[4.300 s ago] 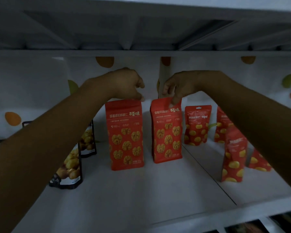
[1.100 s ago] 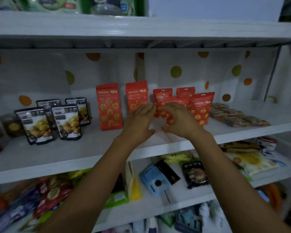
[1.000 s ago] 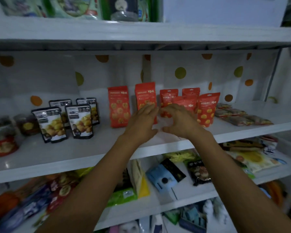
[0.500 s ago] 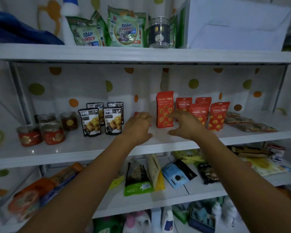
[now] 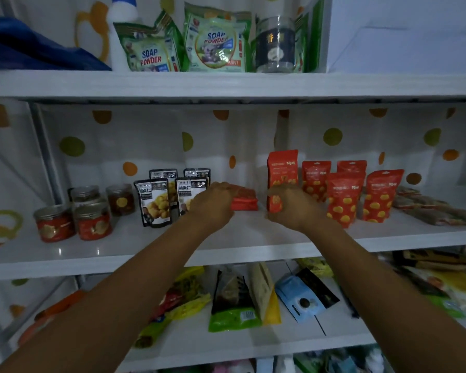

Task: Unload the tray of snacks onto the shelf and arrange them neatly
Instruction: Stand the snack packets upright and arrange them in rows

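Observation:
Two tall red walnut pouches are on the middle shelf [image 5: 253, 238]. One lies flat [image 5: 244, 200], and my left hand [image 5: 213, 204] grips its left end with curled fingers. The other stands upright [image 5: 281, 169]; my right hand [image 5: 293, 208] is curled round its lower front corner. To the right stand several smaller red pouches with yellow nuts [image 5: 343, 197]. No tray is in view.
Black chestnut pouches [image 5: 152, 201] stand left of my left hand, and red-labelled jars [image 5: 92, 222] further left. Flat brown packets [image 5: 428, 208] lie at the far right. Soap powder bags [image 5: 215, 44] fill the shelf above; mixed packets [image 5: 234, 300] lie on the one below.
The view has pulled back from the shelf and tilted up. The left tall red pouch, upright a second ago, now lies flat. Both hands have closed in on the two pouches.

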